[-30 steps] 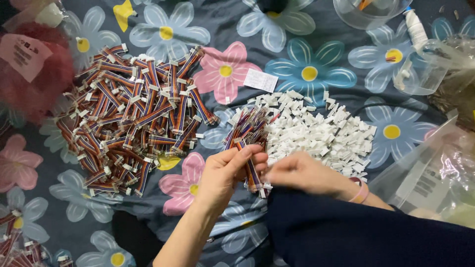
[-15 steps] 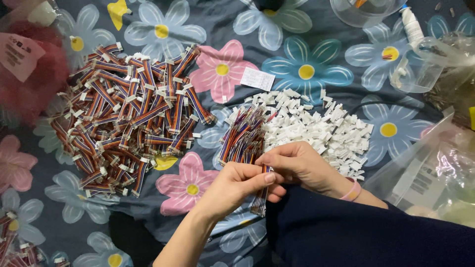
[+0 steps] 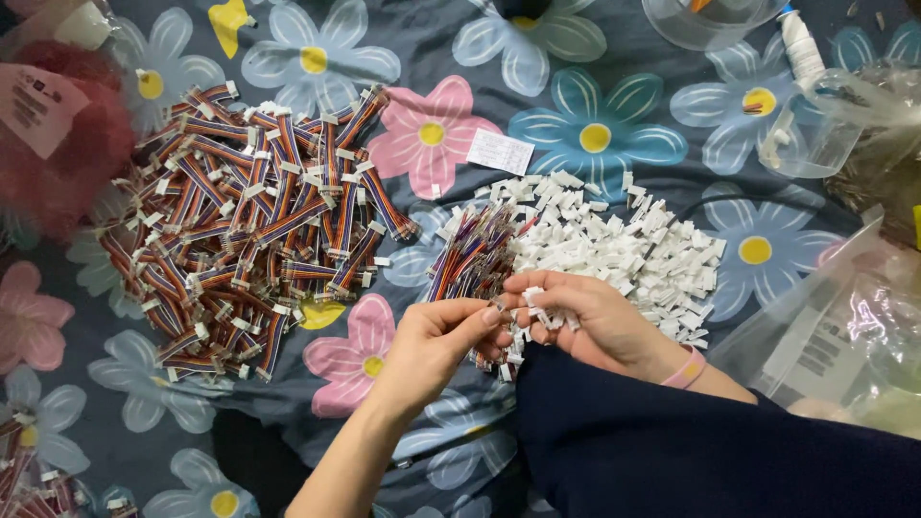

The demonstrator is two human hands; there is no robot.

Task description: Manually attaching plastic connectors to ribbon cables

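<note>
Your left hand [image 3: 436, 341] and right hand [image 3: 585, 317] meet fingertip to fingertip, both pinched on a small white connector [image 3: 526, 299], apparently mating it to a wire from the striped wire bundle [image 3: 470, 254] just above them, so seat it squarely next.

Both forearms are bare; the right hand [image 3: 585, 321] wears a pink wristband [image 3: 687, 369].

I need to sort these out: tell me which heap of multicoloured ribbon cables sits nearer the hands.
The small bundle of ribbon cables, lying against the pile of white connectors just above the left hand and right hand. The big heap lies well off to the left.
</note>
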